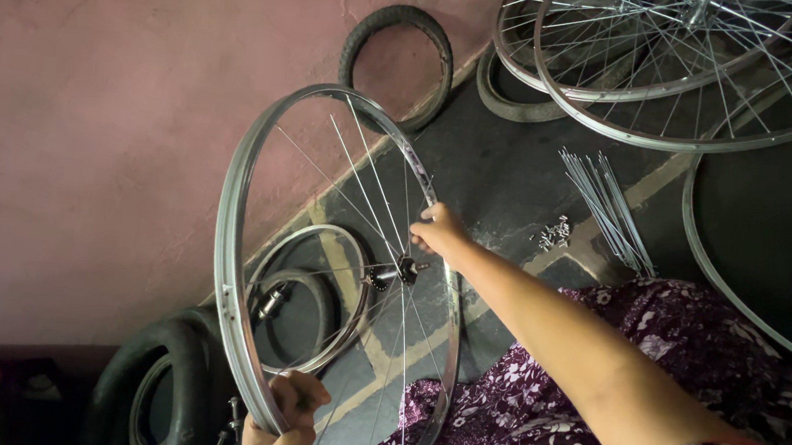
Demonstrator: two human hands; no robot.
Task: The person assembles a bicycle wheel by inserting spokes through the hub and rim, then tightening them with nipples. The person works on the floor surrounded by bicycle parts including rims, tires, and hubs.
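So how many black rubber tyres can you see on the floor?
3: one leaning on the wall, one flat under the top rims, one bottom left. The held rim may hide more.

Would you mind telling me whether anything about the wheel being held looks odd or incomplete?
Yes: the wheel, gripped by the left hand and right hand, carries only a few spokes, leaving wide gaps. A bundle of loose spokes and small nipples lie on the floor.

Wheel rim [232, 265] stands upright before the wall [89, 129]; left hand [283, 427] at its lower edge, right hand [440, 231] at its far side. Loose spokes [607, 208] lie on the floor [505, 180] to the right; two finished wheels [675, 94] behind them; a tyre [399, 60] against the wall.
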